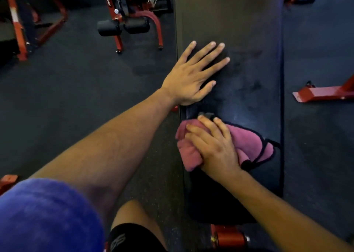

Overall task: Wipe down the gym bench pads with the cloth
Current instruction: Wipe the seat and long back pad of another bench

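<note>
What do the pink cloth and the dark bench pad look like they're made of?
The pink cloth looks like soft terry or microfibre, fuzzy and matte, with dark stitched edging. The bench pad looks like smooth dark vinyl or faux leather with a dull sheen, probably over foam, though the padding is hidden.

The pad [239,22] lies bare toward its far end; the left hand [193,77] blocks its left edge, the right edge stays free.
</note>
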`<state>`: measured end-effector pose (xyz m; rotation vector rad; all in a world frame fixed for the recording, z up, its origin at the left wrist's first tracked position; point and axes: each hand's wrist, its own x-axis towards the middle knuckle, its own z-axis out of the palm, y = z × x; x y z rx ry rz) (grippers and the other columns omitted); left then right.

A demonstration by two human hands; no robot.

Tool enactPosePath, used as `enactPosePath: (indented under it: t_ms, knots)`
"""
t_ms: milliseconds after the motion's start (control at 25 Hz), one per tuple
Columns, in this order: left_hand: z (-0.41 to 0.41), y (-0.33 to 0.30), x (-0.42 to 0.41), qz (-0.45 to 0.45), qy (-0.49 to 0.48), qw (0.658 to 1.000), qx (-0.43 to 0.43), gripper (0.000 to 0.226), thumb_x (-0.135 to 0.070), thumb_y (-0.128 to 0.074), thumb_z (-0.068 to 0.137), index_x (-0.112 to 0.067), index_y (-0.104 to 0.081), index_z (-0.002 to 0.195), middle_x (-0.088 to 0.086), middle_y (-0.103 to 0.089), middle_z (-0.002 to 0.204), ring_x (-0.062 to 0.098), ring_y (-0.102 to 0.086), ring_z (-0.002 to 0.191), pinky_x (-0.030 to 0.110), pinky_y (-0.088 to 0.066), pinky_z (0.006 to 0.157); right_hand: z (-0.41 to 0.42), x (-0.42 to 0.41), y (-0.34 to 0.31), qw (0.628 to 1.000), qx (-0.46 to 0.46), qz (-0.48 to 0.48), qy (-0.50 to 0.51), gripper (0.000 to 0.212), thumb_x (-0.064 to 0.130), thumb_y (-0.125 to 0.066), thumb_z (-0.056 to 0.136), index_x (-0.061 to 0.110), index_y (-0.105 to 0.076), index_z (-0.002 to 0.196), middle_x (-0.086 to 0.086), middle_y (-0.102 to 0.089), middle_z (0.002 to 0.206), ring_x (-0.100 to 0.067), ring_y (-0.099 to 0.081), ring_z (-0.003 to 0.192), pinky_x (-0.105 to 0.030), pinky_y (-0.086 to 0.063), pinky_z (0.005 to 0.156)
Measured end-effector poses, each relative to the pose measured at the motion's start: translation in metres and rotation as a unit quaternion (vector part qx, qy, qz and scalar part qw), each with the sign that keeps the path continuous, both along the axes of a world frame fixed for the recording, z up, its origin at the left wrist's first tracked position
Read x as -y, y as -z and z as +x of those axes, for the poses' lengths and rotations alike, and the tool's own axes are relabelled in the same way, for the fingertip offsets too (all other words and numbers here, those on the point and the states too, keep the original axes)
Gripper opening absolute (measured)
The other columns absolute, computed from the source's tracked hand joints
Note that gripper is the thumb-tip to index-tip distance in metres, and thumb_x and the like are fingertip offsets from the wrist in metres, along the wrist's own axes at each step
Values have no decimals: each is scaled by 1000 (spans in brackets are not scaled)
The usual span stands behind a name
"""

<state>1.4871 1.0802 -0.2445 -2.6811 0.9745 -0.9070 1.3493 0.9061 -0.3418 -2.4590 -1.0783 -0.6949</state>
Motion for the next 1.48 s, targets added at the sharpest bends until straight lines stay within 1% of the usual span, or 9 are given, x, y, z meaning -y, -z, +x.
enactPosePath:
  t_ms: [160, 360, 480, 600, 720, 880, 1080, 1240, 1480]
  knots:
    - [-7, 3, 6, 1, -30, 1000, 3, 60, -46, -33, 108, -25, -30, 165, 7, -22, 173, 24, -17, 161, 57, -13, 128, -7, 66, 13, 987, 53, -95, -115, 34, 18, -50, 99, 17, -64, 131, -2, -64, 141, -31, -46, 141, -53, -27, 120]
    - [-11, 8, 8, -14, -55, 998, 7, 58, -45, -33, 110, -26, -29, 165, 5, -22, 173, 23, -18, 160, 56, -14, 128, 33, 16, -34, 997, 17, 14, 75, 37, 15, -65, 82, 16, -69, 119, -3, -69, 128, -32, -58, 125, -44, -34, 105]
    - [-11, 9, 7, -11, -58, 998, 2, 57, -45, -30, 111, -27, -28, 165, 3, -22, 173, 22, -17, 161, 55, -13, 128, -13, -24, -4, 997, 21, -55, -51, 33, 16, -72, 81, 19, -72, 114, -2, -69, 125, -29, -59, 124, -46, -34, 107]
    - [-13, 10, 7, -16, -62, 998, 3, 56, -46, -29, 112, -28, -29, 165, 3, -22, 173, 22, -17, 161, 54, -12, 129, -31, 39, 20, 981, 18, -123, -150, 34, 24, -54, 95, 20, -65, 128, -2, -66, 137, -28, -50, 135, -46, -24, 117]
    - [-10, 9, 8, -29, -62, 998, 0, 55, -46, -31, 111, -29, -31, 164, 2, -24, 172, 21, -18, 160, 53, -13, 129, -7, 63, 13, 995, 13, -60, -77, 33, 26, -43, 107, 19, -64, 131, -1, -62, 143, -29, -50, 136, -45, -29, 113]
    - [-12, 5, 9, -34, -74, 996, -37, 56, -48, -32, 111, -32, -27, 165, -1, -19, 174, 22, -14, 161, 53, -9, 129, -18, -1, 6, 995, -55, 61, 54, 37, 26, -64, 86, 18, -71, 121, 1, -68, 133, -26, -57, 129, -45, -37, 104]
    - [-43, -16, 36, -17, -106, 988, -113, 66, -52, -32, 110, -25, -17, 167, 10, -4, 175, 30, -1, 162, 57, -5, 128, -64, 59, 17, 993, -98, -48, -40, 50, 33, -56, 83, 25, -61, 133, 7, -63, 139, -19, -53, 132, -36, -30, 108]
    - [-95, 54, 41, 37, 23, 998, -55, 66, -58, -37, 108, -24, -28, 165, 11, -21, 173, 29, -17, 160, 59, -11, 128, -80, 124, 25, 997, -69, 5, 24, 64, 30, -56, 67, 19, -58, 130, -2, -63, 138, -27, -51, 131, -42, -36, 102]
    - [-91, 73, 35, 31, 15, 999, -38, 56, -47, -35, 111, -26, -32, 164, 8, -23, 172, 26, -18, 160, 60, -13, 127, -81, 69, 54, 986, -67, 52, 145, 51, 29, -56, 78, 20, -64, 128, 1, -62, 141, -28, -51, 133, -48, -37, 97]
